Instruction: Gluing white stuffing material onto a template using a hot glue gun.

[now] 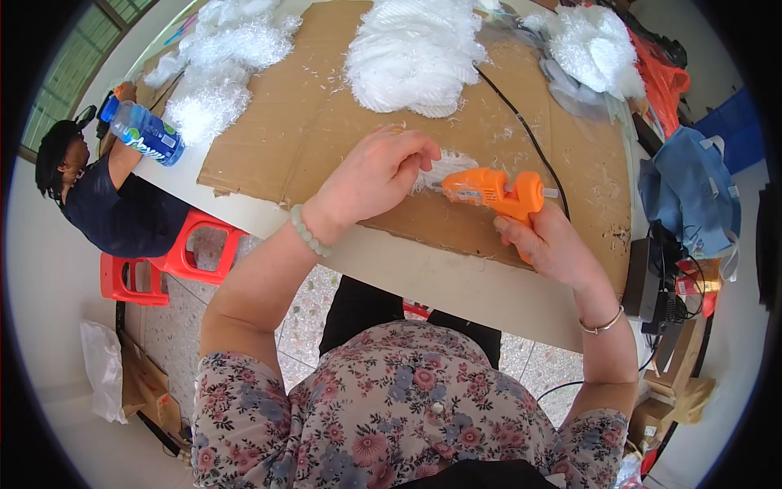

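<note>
My right hand (544, 243) is wrapped around the handle of an orange hot glue gun (482, 187), with a pale glue stick (551, 193) poking out of its back end. The gun's nozzle points left, toward my left hand (380, 173). Curled fingers of that left hand pinch the edge of a small white fluffy piece (446, 165) over the cardboard. The fingertips are partly hidden, and the gun covers part of the piece. Just beyond lies a large heap of white fringe strands (415, 57).
A brown cardboard sheet (285, 134) covers the white table (456, 285). More white fluff (213, 69) lies far left, beside a blue-labelled bottle (147, 133). A black cord (521, 118) crosses the cardboard. At left, another person (114, 196) sits by red stools (199, 244); a blue bag (692, 191) is right.
</note>
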